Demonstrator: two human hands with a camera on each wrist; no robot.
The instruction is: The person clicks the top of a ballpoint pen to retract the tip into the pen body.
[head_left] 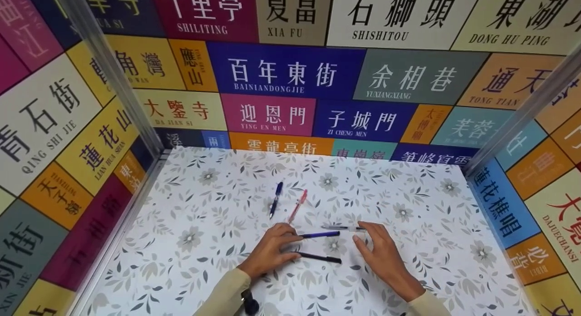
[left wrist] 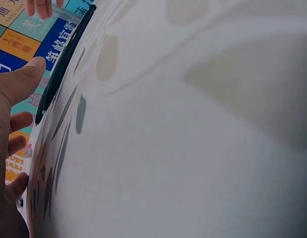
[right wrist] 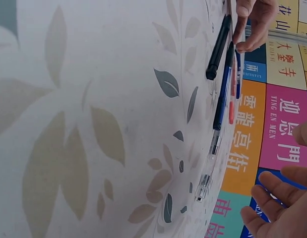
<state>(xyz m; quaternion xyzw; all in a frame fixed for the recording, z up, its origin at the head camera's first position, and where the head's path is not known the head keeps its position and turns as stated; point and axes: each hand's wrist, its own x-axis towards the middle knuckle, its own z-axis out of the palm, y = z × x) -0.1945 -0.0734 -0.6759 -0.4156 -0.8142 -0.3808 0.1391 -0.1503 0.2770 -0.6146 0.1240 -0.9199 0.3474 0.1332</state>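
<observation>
My left hand (head_left: pixel 270 250) is low over the table, fingers loosely bent, at the left ends of a blue pen (head_left: pixel 322 234) and a black pen (head_left: pixel 320 257). In the left wrist view its thumb stands out beside the black pen (left wrist: pixel 62 64), with a gap between them. To the right, my right hand (head_left: pixel 383 257) has its fingers spread, fingertips at the right end of a clear-barrelled pen (head_left: pixel 340 227). The right wrist view shows this hand (right wrist: pixel 282 208) relaxed, gripping nothing. Farther back lie a dark blue pen (head_left: pixel 276 200) and a pink pen (head_left: pixel 299 202).
A white cloth with grey leaves and flowers covers the table (head_left: pixel 218 270). Panels with coloured place-name signs (head_left: pixel 290 71) enclose its back and sides. Clear corner posts (head_left: pixel 113 75) rise at the back left and right. A dark band (head_left: pixel 249 302) is at my left wrist.
</observation>
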